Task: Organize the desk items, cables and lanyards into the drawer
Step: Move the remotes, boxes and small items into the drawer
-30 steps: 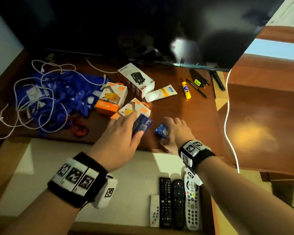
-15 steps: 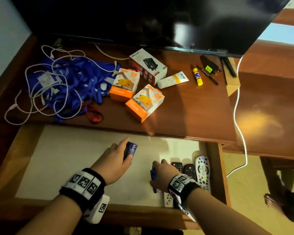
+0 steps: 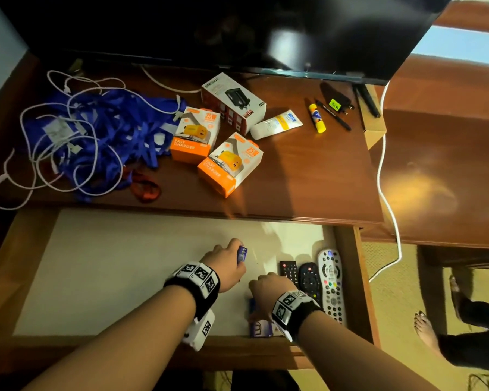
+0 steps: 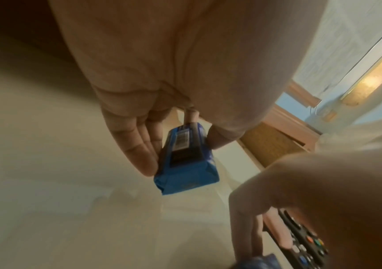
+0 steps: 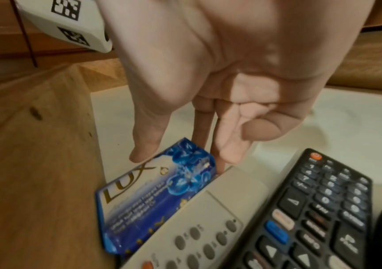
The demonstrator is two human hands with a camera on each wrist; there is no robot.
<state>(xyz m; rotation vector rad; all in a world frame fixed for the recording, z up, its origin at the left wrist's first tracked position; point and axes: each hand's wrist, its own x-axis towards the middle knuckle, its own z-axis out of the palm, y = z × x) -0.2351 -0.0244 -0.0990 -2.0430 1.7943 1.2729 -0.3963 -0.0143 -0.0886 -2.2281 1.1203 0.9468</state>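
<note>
The drawer (image 3: pixel 26 258) under the desk stands pulled out, lined white. My left hand (image 3: pixel 239 256) (image 4: pixel 180 149) hovers over its middle and grips a blue soap bar (image 3: pixel 242 254) (image 4: pixel 185 160) between thumb and fingers. A second blue Lux soap bar (image 3: pixel 259 327) (image 5: pixel 153 193) lies at the drawer's front wall, leaning on a white remote (image 5: pixel 208 218). My right hand (image 3: pixel 261 289) (image 5: pixel 180 158) is over it, straight fingers touching its far end. Blue lanyards (image 3: pixel 110 136) tangled with white cables (image 3: pixel 40 153) lie on the desk's left.
Three more remotes (image 3: pixel 309 280) fill the drawer's right end. On the desk lie two orange charger boxes (image 3: pixel 229 165), a white adapter box (image 3: pixel 233 103), a tube (image 3: pixel 275 124), a glue stick (image 3: pixel 316 118), a pen (image 3: pixel 333 115) and a red lanyard (image 3: pixel 144 187). A TV (image 3: pixel 237 29) stands behind.
Both hands carried the blue soap bars from the desk down into the drawer. The right hand's bar now lies at the drawer front; the left still holds its bar.
</note>
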